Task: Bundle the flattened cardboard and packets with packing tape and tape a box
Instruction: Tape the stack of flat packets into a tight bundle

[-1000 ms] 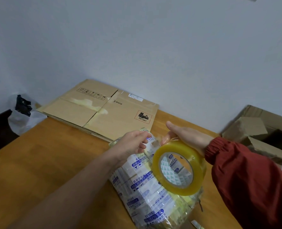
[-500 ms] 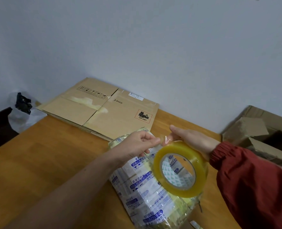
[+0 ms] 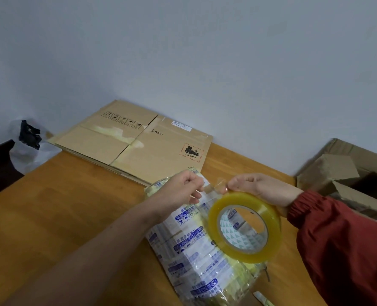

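First: Since half a second ago the left grip [image 3: 183, 188] has drawn away from the right grip [image 3: 256, 191]. They were nearly touching; now a short strip of tape [image 3: 214, 188] is stretched between them.

Second: What is each one holding?

First: The left grip pinches the free end of that strip. The right grip is curled over the top of the tape roll [image 3: 245, 198], which hangs just right of the frame's centre, above the packets [image 3: 189, 257].

Second: And the packets?

First: A glossy stack on the desk [image 3: 61, 217], running from the centre down to the lower edge of the frame. Whether tape already goes round it I cannot tell; the sheen could be the wrappers.

Second: So how far along?

First: Early, I'd judge. The strip is only just started and is stuck to nothing yet. The flattened cardboard [image 3: 139, 146] lies by itself against the wall, above and left of centre, touching or just beside the stack's far end, with only old tape marks on it. The box [image 3: 338, 168] at the right edge stands with its flaps open.

Second: What's left, then?

First: Pulling more tape, binding cardboard and packets together, then closing and taping the box.
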